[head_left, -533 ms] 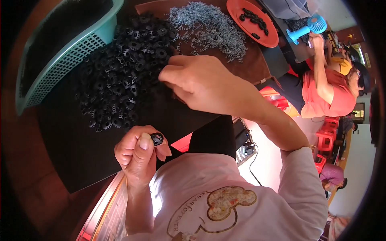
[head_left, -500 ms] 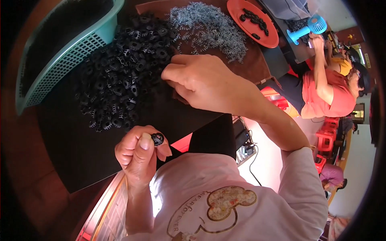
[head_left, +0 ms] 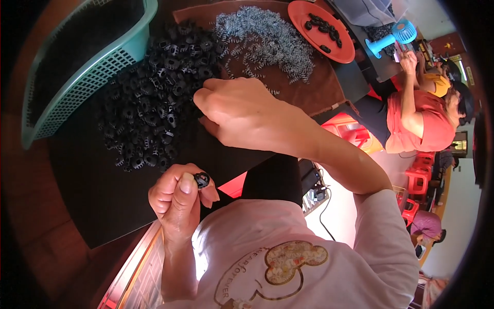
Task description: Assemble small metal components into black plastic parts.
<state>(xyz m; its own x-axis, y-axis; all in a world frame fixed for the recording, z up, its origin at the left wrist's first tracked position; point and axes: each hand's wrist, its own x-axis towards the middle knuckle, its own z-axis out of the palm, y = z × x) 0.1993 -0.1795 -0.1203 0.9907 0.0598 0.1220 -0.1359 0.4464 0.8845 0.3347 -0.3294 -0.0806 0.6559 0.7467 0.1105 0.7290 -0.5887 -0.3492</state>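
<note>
My left hand [head_left: 176, 202] is closed near the table's front edge, pinching a small black plastic hair claw piece [head_left: 203, 179] between thumb and fingers. Beyond it lies a heap of black hair claw pieces [head_left: 149, 98], many with toothed edges. My right hand [head_left: 242, 110] hovers by the right side of this heap, its fingers bent together; whatever they grip, if anything, is hidden from view. Past my right hand, small metal coil springs [head_left: 272, 38] are strewn in a pile on a brown cloth [head_left: 324, 92]. An orange-red plate [head_left: 301, 23] holds several black clips.
A green plastic basket [head_left: 98, 77] stands at the far left on the black tabletop [head_left: 98, 206]. At the far right are a blue hand-held fan [head_left: 393, 37] and a clear plastic bin [head_left: 363, 11]. A person in a coral shirt [head_left: 422, 121] sits on the right, near red stools [head_left: 418, 177].
My right hand has shifted left and slightly nearer to me, from the heap's edge beside the springs. My left hand stays almost in place with the hair claw piece.
</note>
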